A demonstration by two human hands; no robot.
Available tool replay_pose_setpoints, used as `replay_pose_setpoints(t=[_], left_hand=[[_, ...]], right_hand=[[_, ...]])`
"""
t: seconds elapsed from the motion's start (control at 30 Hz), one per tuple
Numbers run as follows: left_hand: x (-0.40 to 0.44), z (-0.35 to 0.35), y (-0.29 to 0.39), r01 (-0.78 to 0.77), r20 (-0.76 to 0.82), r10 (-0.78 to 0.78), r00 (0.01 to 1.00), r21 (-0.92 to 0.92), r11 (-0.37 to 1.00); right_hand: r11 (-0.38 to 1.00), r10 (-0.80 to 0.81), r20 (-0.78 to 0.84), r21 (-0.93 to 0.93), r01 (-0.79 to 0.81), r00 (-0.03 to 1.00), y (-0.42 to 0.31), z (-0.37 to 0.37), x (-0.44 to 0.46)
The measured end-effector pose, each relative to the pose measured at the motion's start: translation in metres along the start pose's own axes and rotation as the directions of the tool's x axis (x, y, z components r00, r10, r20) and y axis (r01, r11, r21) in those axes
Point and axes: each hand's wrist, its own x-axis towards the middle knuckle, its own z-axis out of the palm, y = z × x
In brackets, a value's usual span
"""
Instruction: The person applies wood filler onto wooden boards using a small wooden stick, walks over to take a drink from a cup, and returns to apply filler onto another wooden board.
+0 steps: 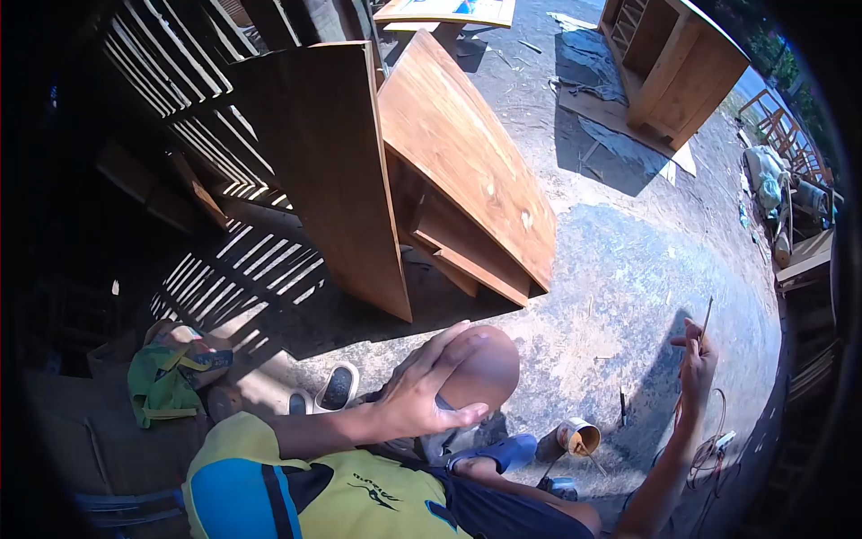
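Observation:
My left hand point(422, 391) rests over my bent knee point(485, 368), its fingers stretched across the top and the thumb apart. Off to the right, my right hand point(696, 364) is raised above the floor, closed around a thin stick point(708, 314) that points upward. Between my foot and right arm stands an open tin point(569, 436) with brownish stuff inside and a stick-like handle leaning out. A slim dark object point(622, 409) is on the floor beside the tin.
Wooden panels point(467, 144) lean together ahead, beside a dark upright board point(332, 171). A wooden cabinet point(687, 76) stands at the back right. Slippers point(337, 391) and a green bag point(162, 386) are at left. A thin cable point(718, 440) lies at right. My foot wears a blue clog point(512, 452).

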Motion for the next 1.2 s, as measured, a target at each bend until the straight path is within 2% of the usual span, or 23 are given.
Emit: replay_pose_setpoints(t=[0.07, 0.13, 0.17, 0.2, 0.27, 0.3, 0.4, 0.47, 0.53, 0.63, 0.67, 0.73, 0.8, 0.83, 0.87, 0.93, 0.97, 1.0, 1.03, 1.07, 1.1, 1.13, 1.2], left_hand=[[0.021, 0.01, 0.004, 0.036, -0.017, -0.037, 0.999, -0.003, 0.999], [0.032, 0.023, 0.014, 0.114, 0.0, -0.115, 0.993, 0.061, 0.992], [0.043, 0.024, 0.025, 0.182, 0.038, -0.184, 0.982, 0.052, 0.982], [0.05, 0.027, 0.031, 0.205, 0.058, -0.209, 0.976, 0.078, 0.976], [0.061, 0.032, 0.048, 0.21, 0.121, -0.232, 0.965, 0.172, 0.962], [0.07, 0.032, 0.065, 0.237, 0.155, -0.27, 0.95, 0.2, 0.95], [0.08, 0.025, 0.093, 0.289, 0.275, -0.355, 0.893, 0.253, 0.923], [0.072, 0.018, 0.104, 0.374, 0.336, -0.457, 0.824, 0.286, 0.882], [0.071, 0.004, 0.125, 0.438, 0.346, -0.552, 0.758, 0.356, 0.825], [0.04, -0.011, 0.124, 0.46, 0.316, -0.558, 0.767, 0.336, 0.822], [0.021, -0.016, 0.133, 0.482, 0.288, -0.581, 0.761, 0.348, 0.804], [0.037, -0.067, 0.18, 0.431, 0.541, -0.593, 0.596, 0.407, 0.805], [0.053, -0.112, 0.247, 0.363, 0.623, -0.432, 0.652, 0.244, 0.899], [0.064, -0.136, 0.286, 0.538, 0.636, -0.455, 0.624, 0.073, 0.84], [0.062, -0.149, 0.308, 0.601, 0.604, -0.435, 0.668, -0.092, 0.794], [0.046, -0.173, 0.335, 0.571, 0.422, -0.438, 0.794, -0.27, 0.775], [0.031, -0.18, 0.332, 0.607, 0.357, -0.51, 0.782, -0.255, 0.753], [0.016, -0.189, 0.328, 0.648, 0.299, -0.58, 0.758, -0.244, 0.721], [-0.001, -0.2, 0.323, 0.661, 0.237, -0.617, 0.75, -0.237, 0.712], [-0.04, -0.187, 0.288, 0.653, 0.126, -0.641, 0.757, -0.19, 0.733], [-0.06, -0.197, 0.282, 0.696, 0.062, -0.697, 0.714, -0.17, 0.698], [-0.078, -0.204, 0.275, 0.693, 0.03, -0.701, 0.713, -0.186, 0.697], [-0.093, -0.223, 0.276, 0.821, -0.039, -0.836, 0.547, -0.167, 0.545]], right_hand=[[0.97, -0.242, -0.012, 0.003, 0.242, 0.97, 0.067, -0.002, 0.008], [0.991, 0.01, 0.003, 0.133, -0.01, 1.0, 0.078, 0.01, -0.001], [0.974, 0.127, -0.068, 0.196, -0.111, 0.99, 0.078, 0.017, -0.001], [0.966, 0.156, -0.048, 0.218, -0.142, 0.987, 0.088, 0.019, 0.005], [0.978, 0.208, -0.032, 0.036, -0.207, 0.978, 0.096, 0.015, 0.008], [0.979, 0.2, -0.084, 0.052, -0.196, 0.976, 0.089, 0.018, 0.01], [0.945, 0.324, 0.013, -0.043, -0.324, 0.946, 0.048, 0.009, 0.0], [0.964, 0.189, 0.031, 0.185, -0.191, 0.982, 0.018, 0.016, -0.025], [0.932, 0.36, 0.134, -0.023, -0.361, 0.923, 0.001, 0.002, -0.066], [0.923, 0.383, 0.146, -0.034, -0.382, 0.912, -0.022, -0.032, -0.16], [0.87, 0.424, 0.142, -0.338, -0.359, 0.895, -0.026, -0.053, -0.199], [0.795, 0.57, 0.135, -0.338, -0.504, 0.81, -0.024, -0.096, -0.289], [0.504, 0.859, 0.123, -0.369, -0.781, 0.497, -0.058, -0.145, -0.359], [0.403, 0.908, 0.115, -0.495, -0.77, 0.402, -0.092, -0.177, -0.391], [0.329, 0.937, 0.108, -0.595, -0.733, 0.333, -0.114, -0.188, -0.398], [0.363, 0.932, 0.211, -0.56, -0.744, 0.296, -0.138, -0.215, -0.427], [0.41, 0.911, 0.279, -0.685, -0.602, 0.303, -0.086, -0.232, -0.46], [0.425, 0.904, 0.298, -0.705, -0.567, 0.307, -0.104, -0.243, -0.452], [0.547, 0.837, 0.416, -0.627, -0.555, 0.356, -0.122, -0.257, -0.443], [0.445, 0.895, 0.332, -0.642, -0.624, 0.297, -0.116, -0.257, -0.433], [0.338, 0.941, 0.244, -0.644, -0.686, 0.234, -0.125, -0.255, -0.417], [0.362, 0.932, 0.253, -0.655, -0.664, 0.259, -0.133, -0.259, -0.391], [0.554, 0.829, 0.315, -0.585, -0.593, 0.463, -0.175, -0.256, -0.319]])
